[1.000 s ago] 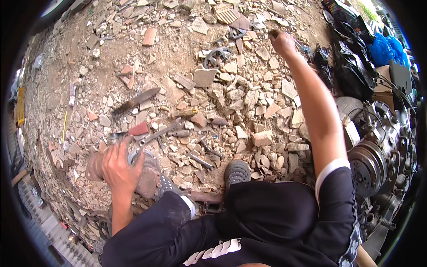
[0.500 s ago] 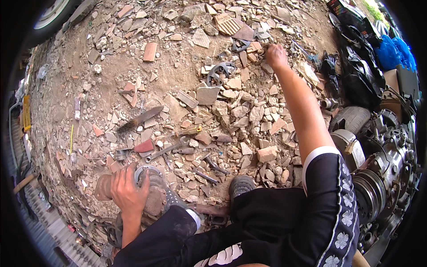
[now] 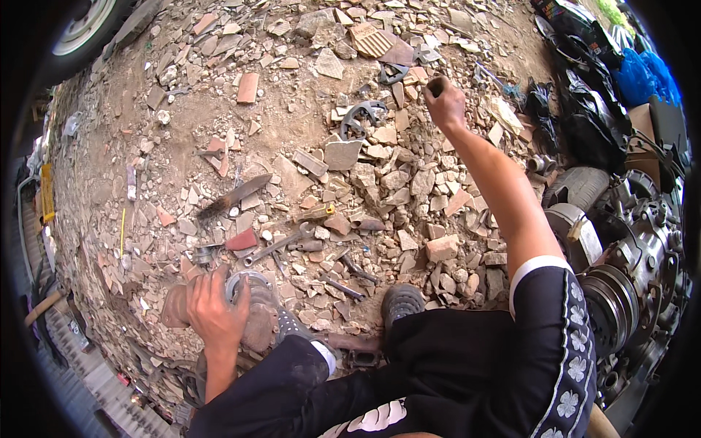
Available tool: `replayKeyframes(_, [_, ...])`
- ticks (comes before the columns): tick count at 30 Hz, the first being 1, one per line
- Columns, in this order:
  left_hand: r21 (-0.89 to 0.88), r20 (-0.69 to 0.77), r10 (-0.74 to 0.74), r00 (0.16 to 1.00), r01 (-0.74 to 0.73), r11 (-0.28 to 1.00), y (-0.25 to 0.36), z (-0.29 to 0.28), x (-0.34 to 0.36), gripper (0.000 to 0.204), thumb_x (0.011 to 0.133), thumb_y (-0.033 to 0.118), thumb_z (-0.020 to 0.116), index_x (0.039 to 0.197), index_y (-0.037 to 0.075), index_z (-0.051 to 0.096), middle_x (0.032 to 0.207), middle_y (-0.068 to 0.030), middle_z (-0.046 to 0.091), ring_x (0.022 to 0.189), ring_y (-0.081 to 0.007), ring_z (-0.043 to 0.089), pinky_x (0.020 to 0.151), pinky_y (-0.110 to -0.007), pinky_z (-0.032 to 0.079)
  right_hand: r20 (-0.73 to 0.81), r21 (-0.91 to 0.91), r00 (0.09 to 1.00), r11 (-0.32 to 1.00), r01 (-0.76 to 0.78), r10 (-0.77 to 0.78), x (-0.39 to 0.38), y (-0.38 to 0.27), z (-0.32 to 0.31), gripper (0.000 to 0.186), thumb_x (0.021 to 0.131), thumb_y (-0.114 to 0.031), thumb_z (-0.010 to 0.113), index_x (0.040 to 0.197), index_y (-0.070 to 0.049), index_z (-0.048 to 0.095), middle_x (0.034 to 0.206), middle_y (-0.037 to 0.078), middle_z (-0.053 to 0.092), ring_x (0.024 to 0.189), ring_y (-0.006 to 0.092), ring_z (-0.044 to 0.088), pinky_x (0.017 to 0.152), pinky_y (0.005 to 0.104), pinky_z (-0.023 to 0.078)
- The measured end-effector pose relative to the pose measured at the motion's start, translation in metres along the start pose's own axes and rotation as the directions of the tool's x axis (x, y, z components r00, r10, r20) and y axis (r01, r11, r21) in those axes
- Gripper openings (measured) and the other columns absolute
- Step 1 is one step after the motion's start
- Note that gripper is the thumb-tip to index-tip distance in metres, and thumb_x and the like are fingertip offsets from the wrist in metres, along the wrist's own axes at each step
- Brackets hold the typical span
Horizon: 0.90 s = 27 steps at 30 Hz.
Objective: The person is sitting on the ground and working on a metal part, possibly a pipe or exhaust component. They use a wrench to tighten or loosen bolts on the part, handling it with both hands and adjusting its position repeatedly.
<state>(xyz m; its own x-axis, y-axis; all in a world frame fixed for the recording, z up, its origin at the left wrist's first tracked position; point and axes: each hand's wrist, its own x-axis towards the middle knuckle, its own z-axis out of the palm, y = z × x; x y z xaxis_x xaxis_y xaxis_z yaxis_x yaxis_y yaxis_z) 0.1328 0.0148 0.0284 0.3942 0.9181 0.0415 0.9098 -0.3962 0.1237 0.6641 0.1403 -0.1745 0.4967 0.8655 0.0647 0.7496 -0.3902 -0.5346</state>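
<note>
At the lower left my left hand (image 3: 217,310) grips a rusty metal housing (image 3: 261,325) from above, thumb and fingers over its round, shinier ring. The housing lies on the rubble beside my left shoe; my hand covers part of it. My right arm stretches far forward, and my right hand (image 3: 447,106) is curled closed above the broken stones. Whatever it holds, if anything, cannot be made out. Close to it lie a dark curved metal piece (image 3: 393,73) and a grey arched bracket (image 3: 361,119). A combination wrench (image 3: 281,243) rests in front of the left hand.
Stone and tile rubble covers the ground. A dark-bristled brush (image 3: 235,196), a yellow-ended tool (image 3: 315,212) and a dark metal bar (image 3: 343,287) lie mid-left. An engine (image 3: 621,292), black bags (image 3: 591,117) and a blue bag (image 3: 648,77) line the right side. A wheel (image 3: 84,33) stands far left.
My right hand has drawn back slightly to the left and turned, so its curled fingers show more. My left hand keeps its grip on the housing. The view has shifted a little.
</note>
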Motion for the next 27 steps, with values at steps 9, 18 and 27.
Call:
replayKeyframes(9, [0.021, -0.075, 0.061, 0.995, -0.059, 0.998, -0.002, 0.002, -0.003, 0.037, 0.079, 0.020, 0.082, 0.108, 0.000, 0.070, 0.097, -0.0147, 0.072, 0.088, -0.0335, 0.067, 0.104, -0.051, 0.047, 0.485, 0.392, 0.870, 0.912, -0.122, -0.092, -0.155, -0.132, -0.001, 0.026, 0.097, -0.028, 0.072, 0.116, -0.011, 0.073, 0.112, 0.011, 0.077, 0.089, 0.0207, 0.074, 0.084, 0.0340, 0.063])
replayKeyframes(18, [-0.336, -0.464, 0.005, 0.886, -0.181, 0.924, -0.022, 0.001, -0.013, 0.024, 0.089, 0.010, 0.071, 0.111, 0.001, 0.068, 0.106, -0.0158, 0.070, 0.101, -0.0342, 0.067, 0.105, -0.052, 0.048, 0.724, 0.341, 0.658, 0.937, -0.080, -0.207, -0.234, -0.208, -0.032, 0.028, 0.098, -0.023, 0.073, 0.124, -0.016, 0.076, 0.107, 0.010, 0.079, 0.092, 0.0166, 0.076, 0.075, 0.0311, 0.060])
replayKeyframes(27, [-0.381, -0.749, -0.253, 0.612, -0.086, 0.920, -0.076, 0.019, -0.100, 0.024, 0.096, 0.011, 0.060, 0.118, 0.004, 0.062, 0.123, -0.0182, 0.060, 0.118, -0.0353, 0.058, 0.107, -0.052, 0.043, 0.873, 0.275, 0.478, 0.906, -0.320, -0.096, -0.306, -0.241, -0.038, 0.033, 0.097, -0.019, 0.073, 0.125, 0.000, 0.072, 0.106, 0.013, 0.078, 0.098, 0.0163, 0.074, 0.088, 0.0335, 0.060])
